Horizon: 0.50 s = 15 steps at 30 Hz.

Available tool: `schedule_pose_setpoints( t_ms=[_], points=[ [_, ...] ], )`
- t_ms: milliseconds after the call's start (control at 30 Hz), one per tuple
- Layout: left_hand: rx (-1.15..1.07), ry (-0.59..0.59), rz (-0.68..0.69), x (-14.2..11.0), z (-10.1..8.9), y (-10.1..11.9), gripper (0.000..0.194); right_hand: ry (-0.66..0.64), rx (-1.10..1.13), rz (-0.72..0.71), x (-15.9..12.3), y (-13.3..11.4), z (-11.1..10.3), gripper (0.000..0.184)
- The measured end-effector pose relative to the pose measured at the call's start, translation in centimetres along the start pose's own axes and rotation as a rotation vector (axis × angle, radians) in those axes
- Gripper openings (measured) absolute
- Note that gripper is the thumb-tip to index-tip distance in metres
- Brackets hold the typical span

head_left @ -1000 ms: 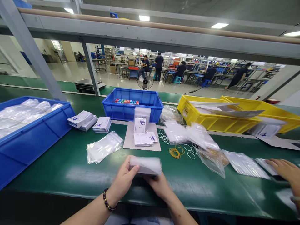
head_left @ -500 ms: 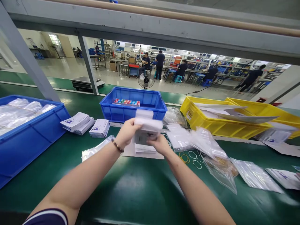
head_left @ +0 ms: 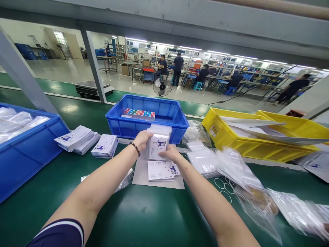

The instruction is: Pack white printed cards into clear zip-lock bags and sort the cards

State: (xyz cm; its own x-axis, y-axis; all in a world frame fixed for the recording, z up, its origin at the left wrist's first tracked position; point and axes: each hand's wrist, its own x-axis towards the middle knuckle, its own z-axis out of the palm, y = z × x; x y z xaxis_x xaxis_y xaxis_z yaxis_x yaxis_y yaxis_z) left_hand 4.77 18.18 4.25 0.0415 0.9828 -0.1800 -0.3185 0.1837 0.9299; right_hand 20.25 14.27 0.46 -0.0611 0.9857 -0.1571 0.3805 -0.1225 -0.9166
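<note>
My left hand (head_left: 143, 140) is closed on the left edge of a stack of printed booklets in clear plastic bags (head_left: 155, 146). My right hand (head_left: 170, 153) grips the same stack at its lower right, with the thumb across the front. The stack stands nearly upright close to the near wall of the blue bin (head_left: 146, 128). Just below it, loose white booklets (head_left: 161, 171) lie on a grey cardboard sheet (head_left: 144, 183). Flat clear bags (head_left: 125, 181) are partly hidden by my left forearm.
Booklet piles (head_left: 105, 145) stand to the left, beside a large blue bin (head_left: 31, 147) of bagged items. Rightward are plastic bags (head_left: 203, 159), white rubber bands (head_left: 226, 196) and a yellow bin (head_left: 257, 144) of papers. A fan (head_left: 162, 86) stands behind the bench.
Both hands have carried the bagged stack forward from the near part of the bench to the blue bin, turning its printed side toward me. The view has shifted too.
</note>
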Motion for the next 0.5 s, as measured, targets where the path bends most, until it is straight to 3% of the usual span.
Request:
schedule_pose_setpoints(
  t_ms=[200,500],
  points=[
    [-0.020,-0.031,0.124,0.7,0.4,-0.1,0.017,0.092,-0.059,-0.059,1.9,0.1,-0.5,0.025],
    [0.034,-0.031,0.151,-1.5,-0.6,-2.3,0.022,0.018,-0.087,-0.068,-0.4,1.1,0.4,0.022]
  ],
)
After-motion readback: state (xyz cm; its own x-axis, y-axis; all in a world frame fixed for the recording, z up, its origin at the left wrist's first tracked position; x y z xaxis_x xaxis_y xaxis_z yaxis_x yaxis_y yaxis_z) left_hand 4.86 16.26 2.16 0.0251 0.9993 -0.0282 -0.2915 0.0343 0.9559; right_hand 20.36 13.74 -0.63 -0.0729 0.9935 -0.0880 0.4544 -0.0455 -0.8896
